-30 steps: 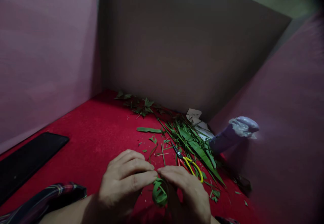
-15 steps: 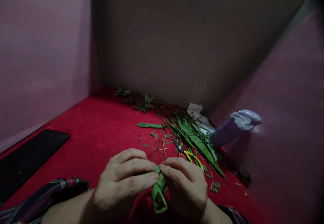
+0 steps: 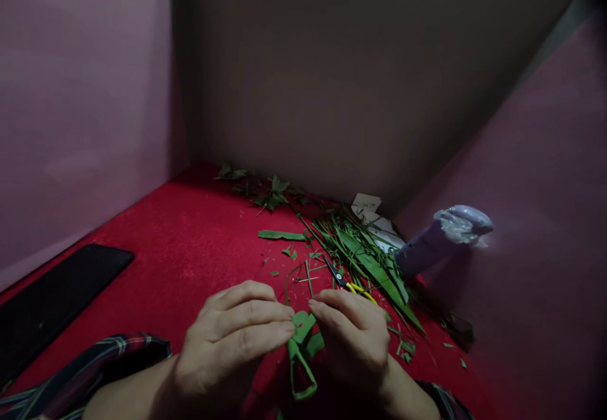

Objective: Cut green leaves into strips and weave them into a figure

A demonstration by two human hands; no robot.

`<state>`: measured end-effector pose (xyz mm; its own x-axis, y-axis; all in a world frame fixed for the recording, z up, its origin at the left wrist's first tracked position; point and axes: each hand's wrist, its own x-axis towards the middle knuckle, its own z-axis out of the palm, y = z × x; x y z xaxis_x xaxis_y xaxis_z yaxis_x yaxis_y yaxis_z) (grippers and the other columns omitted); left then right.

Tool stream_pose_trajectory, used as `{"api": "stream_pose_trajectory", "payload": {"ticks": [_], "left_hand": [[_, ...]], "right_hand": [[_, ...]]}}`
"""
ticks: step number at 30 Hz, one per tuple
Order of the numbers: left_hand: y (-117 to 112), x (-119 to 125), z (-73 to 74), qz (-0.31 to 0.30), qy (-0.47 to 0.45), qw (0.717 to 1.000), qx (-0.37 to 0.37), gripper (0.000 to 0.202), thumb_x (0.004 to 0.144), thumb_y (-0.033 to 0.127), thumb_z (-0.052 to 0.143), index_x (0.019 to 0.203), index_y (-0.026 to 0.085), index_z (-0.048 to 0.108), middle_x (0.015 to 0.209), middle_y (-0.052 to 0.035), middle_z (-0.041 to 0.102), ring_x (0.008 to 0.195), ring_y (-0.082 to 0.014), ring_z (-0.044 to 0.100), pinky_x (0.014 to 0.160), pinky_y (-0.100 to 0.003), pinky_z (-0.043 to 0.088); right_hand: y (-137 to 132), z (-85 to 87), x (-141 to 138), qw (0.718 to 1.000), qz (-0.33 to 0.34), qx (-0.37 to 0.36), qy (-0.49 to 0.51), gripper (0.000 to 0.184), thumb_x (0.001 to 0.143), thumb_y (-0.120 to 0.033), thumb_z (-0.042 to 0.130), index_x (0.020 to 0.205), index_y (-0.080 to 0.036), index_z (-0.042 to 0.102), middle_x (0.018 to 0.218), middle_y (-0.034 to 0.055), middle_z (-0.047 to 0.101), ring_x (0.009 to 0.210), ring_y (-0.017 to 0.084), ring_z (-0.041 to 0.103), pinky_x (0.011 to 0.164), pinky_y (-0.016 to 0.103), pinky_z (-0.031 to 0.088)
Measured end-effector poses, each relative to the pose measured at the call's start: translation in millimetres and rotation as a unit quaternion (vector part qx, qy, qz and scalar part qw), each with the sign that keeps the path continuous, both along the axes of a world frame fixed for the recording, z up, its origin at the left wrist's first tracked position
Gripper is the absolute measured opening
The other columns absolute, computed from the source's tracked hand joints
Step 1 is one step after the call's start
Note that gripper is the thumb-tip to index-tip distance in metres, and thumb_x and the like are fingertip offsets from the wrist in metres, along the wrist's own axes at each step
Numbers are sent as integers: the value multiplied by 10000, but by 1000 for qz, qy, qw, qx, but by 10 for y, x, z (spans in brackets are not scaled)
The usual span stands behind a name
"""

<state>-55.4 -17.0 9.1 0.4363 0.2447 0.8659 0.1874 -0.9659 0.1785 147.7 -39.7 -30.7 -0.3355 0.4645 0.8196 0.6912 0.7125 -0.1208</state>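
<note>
My left hand point(image 3: 232, 344) and my right hand point(image 3: 353, 338) meet low in the middle, both pinching a folded green leaf strip point(image 3: 301, 350). The strip forms a loop that hangs below my fingers. Just beyond my right hand lie small scissors with yellow handles point(image 3: 353, 286) on the red cloth point(image 3: 190, 249). A pile of long green leaves point(image 3: 365, 259) spreads behind the scissors.
A black flat slab point(image 3: 52, 303) lies at the left edge. A purple tube wrapped in plastic point(image 3: 439, 236) leans at the right. Loose leaves point(image 3: 265, 192) and white paper point(image 3: 365, 205) sit by the brown back wall. Pink walls close both sides.
My hands have drawn slightly apart and the leaf strip has opened into a larger, flatter loop. The view has shifted a little.
</note>
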Motion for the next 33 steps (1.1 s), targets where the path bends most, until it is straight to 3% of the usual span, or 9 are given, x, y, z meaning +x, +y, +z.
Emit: {"api": "stream_pose_trajectory", "payload": {"ticks": [6, 8, 11, 14, 18, 25, 33], "left_hand": [[0, -37, -26, 40, 28, 998, 45, 183, 868, 108, 440, 843, 155, 615, 755, -23, 735, 741, -86, 661, 713, -193, 543], [-32, -62, -79, 48, 47, 996, 58, 185, 875, 119, 436, 861, 142, 619, 799, -34, 736, 825, -92, 651, 779, -199, 523], [-91, -93, -171, 61, 51, 996, 39, 227, 896, 118, 388, 940, 151, 608, 862, -28, 730, 914, -89, 622, 868, -216, 478], [-135, -97, -221, 67, 54, 996, 21, 295, 918, 132, 317, 976, 179, 603, 877, -17, 727, 917, -91, 618, 880, -227, 469], [-163, -88, -227, 59, 64, 996, 5, 325, 927, 191, 296, 972, 197, 618, 876, -25, 726, 918, -117, 620, 849, -243, 484], [-156, -108, -320, 38, 59, 997, -15, 306, 909, 125, 319, 1035, 201, 587, 963, -13, 712, 953, -98, 606, 919, -257, 444], [-138, -100, -354, 26, 54, 997, -41, 307, 891, 152, 351, 1042, 242, 604, 953, 0, 716, 890, -125, 637, 883, -284, 474]], "right_hand": [[9, -23, 76, 1000, -5, 13, -22, 186, 746, -46, 531, 867, -144, 633, 772, 85, 663, 675, 161, 608, 577, 282, 464], [-15, 21, 76, 999, -8, 16, -28, 170, 754, -141, 578, 920, -129, 616, 880, 123, 656, 783, 207, 611, 643, 339, 475], [-97, 116, 38, 997, -13, 76, -30, 327, 732, -286, 638, 994, -100, 576, 992, 157, 634, 907, 265, 582, 764, 439, 444], [-198, 196, -14, 994, 10, 86, -65, 160, 820, -190, 507, 928, -120, 601, 941, 94, 677, 884, 211, 590, 801, 403, 418], [-283, 250, -43, 993, 20, 72, -89, 257, 877, -177, 390, 906, -128, 641, 869, 51, 714, 839, 173, 605, 796, 354, 413], [-295, 262, -57, 993, -1, 79, -86, 260, 869, -160, 413, 851, -157, 672, 768, 29, 717, 763, 156, 624, 749, 339, 435], [-288, 221, -94, 994, -4, 92, -65, 257, 860, -135, 433, 794, -155, 680, 739, 23, 713, 745, 144, 619, 743, 328, 430]]}}
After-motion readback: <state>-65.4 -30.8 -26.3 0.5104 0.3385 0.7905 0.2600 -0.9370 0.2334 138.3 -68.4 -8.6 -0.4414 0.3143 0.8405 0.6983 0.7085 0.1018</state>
